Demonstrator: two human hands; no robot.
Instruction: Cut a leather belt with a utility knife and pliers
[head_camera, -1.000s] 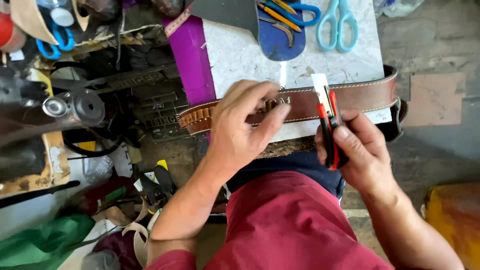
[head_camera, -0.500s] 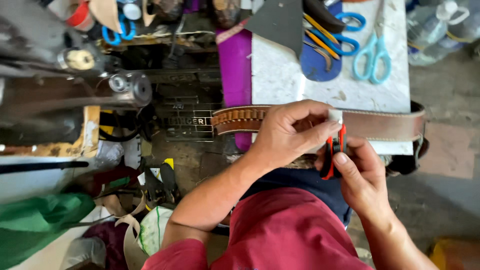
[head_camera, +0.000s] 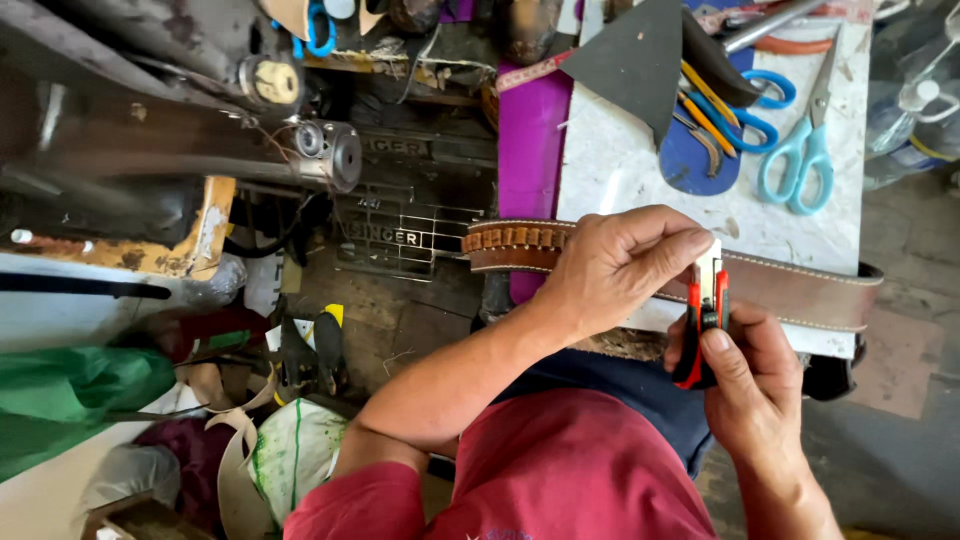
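Across the white work slab (head_camera: 640, 170) lies a brown leather belt (head_camera: 800, 290). The left hand (head_camera: 620, 265) pinches the cutter's blade; the right hand (head_camera: 750, 385) grips the red utility knife (head_camera: 705, 310), apparently adjusting it.

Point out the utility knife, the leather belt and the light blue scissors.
utility knife (head_camera: 706, 305), head view, red-and-black handle.
leather belt (head_camera: 800, 290), head view, plain brown strap right of the hands.
light blue scissors (head_camera: 797, 165), head view, finger loops.
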